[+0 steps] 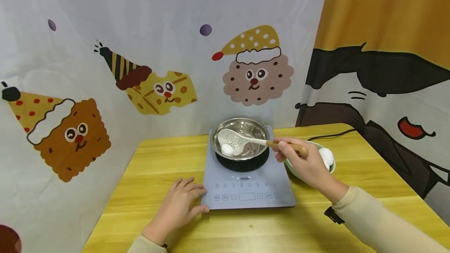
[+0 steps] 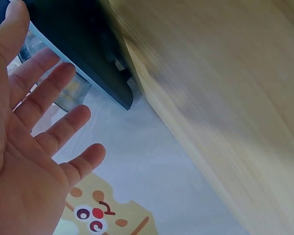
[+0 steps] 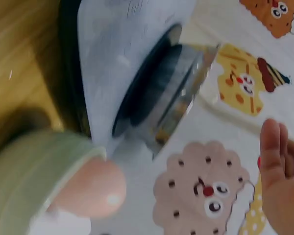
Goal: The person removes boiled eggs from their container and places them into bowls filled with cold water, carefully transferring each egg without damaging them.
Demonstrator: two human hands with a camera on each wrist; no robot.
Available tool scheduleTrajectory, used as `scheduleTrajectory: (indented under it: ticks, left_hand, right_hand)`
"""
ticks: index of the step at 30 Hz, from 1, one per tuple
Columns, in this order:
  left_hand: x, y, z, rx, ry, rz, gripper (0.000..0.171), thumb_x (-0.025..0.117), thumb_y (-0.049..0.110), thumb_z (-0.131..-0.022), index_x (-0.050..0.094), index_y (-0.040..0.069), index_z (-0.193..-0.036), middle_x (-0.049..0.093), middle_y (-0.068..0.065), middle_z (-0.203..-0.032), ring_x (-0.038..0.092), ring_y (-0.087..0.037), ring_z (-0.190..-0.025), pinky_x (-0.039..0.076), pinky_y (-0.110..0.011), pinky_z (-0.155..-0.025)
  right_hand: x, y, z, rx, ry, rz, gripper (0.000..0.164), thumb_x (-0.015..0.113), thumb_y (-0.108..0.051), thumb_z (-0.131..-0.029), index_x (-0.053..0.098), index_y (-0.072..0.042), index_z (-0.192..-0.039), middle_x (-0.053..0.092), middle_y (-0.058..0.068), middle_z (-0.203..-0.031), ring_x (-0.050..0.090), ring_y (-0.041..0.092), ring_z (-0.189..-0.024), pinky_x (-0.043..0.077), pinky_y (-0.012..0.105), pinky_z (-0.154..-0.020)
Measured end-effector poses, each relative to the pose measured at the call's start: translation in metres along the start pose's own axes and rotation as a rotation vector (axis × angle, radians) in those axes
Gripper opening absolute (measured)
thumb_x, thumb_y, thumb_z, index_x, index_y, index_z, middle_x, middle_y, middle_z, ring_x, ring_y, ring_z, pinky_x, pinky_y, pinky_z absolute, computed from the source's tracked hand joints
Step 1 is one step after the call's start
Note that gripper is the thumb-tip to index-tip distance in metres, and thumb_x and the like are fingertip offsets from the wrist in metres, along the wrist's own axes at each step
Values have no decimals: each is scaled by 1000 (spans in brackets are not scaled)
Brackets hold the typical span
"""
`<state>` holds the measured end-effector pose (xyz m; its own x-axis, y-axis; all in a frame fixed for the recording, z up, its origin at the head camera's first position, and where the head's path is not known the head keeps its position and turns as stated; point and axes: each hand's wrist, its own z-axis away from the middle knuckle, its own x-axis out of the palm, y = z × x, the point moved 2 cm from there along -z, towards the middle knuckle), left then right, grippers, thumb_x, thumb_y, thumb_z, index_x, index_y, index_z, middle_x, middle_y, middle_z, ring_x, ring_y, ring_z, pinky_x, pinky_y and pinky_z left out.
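My right hand (image 1: 299, 159) grips the wooden handle of a white slotted spoon (image 1: 233, 138). The spoon's perforated head is over the steel pan (image 1: 261, 128). A white egg (image 1: 227, 150) shows at the lower edge of that head; whether it lies in the spoon or beside it I cannot tell. The pan stands on a grey induction cooker (image 1: 225, 203). Fingers spread and fairly straight, my left hand (image 1: 181, 204) is at the cooker's left front corner. In the left wrist view, that hand (image 2: 34, 132) holds nothing.
Right of the cooker, partly behind my right forearm, stands a pale green bowl (image 3: 34, 181) with eggs (image 1: 327, 157) in it. A black cable (image 1: 332, 135) runs along the back of the wooden table (image 1: 158, 159). A printed cloth (image 1: 168, 22) hangs behind.
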<state>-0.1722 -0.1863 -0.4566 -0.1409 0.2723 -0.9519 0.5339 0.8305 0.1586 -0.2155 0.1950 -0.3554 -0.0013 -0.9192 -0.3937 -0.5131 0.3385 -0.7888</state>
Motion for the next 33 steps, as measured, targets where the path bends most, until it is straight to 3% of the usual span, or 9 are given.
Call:
scheduleTrajectory:
  ticks: [3,6,11,15,19,24,33]
  left_hand:
    - [0,0,0,-4,6,2,51,82,54,-86,80,18,-121,78,-2,-130,64,-40,-134,44,-67,-118]
    - [0,0,0,-11,6,-3,51,83,53,-85,80,18,-122,78,-2,-130,64,-40,-135,44,-67,-119]
    - [1,1,1,-13,2,-5,52,82,54,-85,80,18,-121,78,-2,-130,65,-41,-134,43,-70,-118]
    - [2,3,0,-12,11,-20,52,83,55,-83,80,19,-120,78,-1,-129,64,-42,-134,37,-75,-120]
    - [3,3,0,-15,26,-35,52,85,55,-81,81,20,-119,79,0,-127,63,-43,-136,30,-79,-121]
    - [3,5,0,-23,14,-36,52,85,54,-80,81,20,-120,79,1,-127,62,-43,-137,30,-80,-121]
    - [-6,10,-5,-79,-54,31,53,87,48,-81,80,15,-121,78,-6,-131,63,-47,-135,36,-79,-118]
  right_hand:
    - [-5,2,0,-34,-69,31,26,59,-6,-108,74,1,-129,83,6,-98,78,14,-75,66,26,-72]
    - [-9,8,-2,41,-102,-28,30,56,-12,-111,71,2,-134,84,3,-100,79,15,-78,65,26,-65]
    - [-9,26,-4,323,-36,-303,45,48,-27,-115,66,8,-137,84,3,-99,81,23,-81,69,37,-74]
    - [-8,38,-4,539,50,-562,40,48,-27,-115,69,2,-133,84,9,-103,81,22,-82,70,40,-80]
    - [-12,41,-4,626,95,-755,38,46,-25,-114,76,-4,-123,83,15,-109,82,23,-87,69,38,-82]
    - [-23,31,-3,612,77,-846,43,41,-25,-116,81,-9,-112,84,13,-108,82,22,-90,69,36,-85]
    - [-71,6,17,446,36,-852,44,39,-22,-117,78,-4,-115,82,17,-112,83,26,-92,68,39,-83]
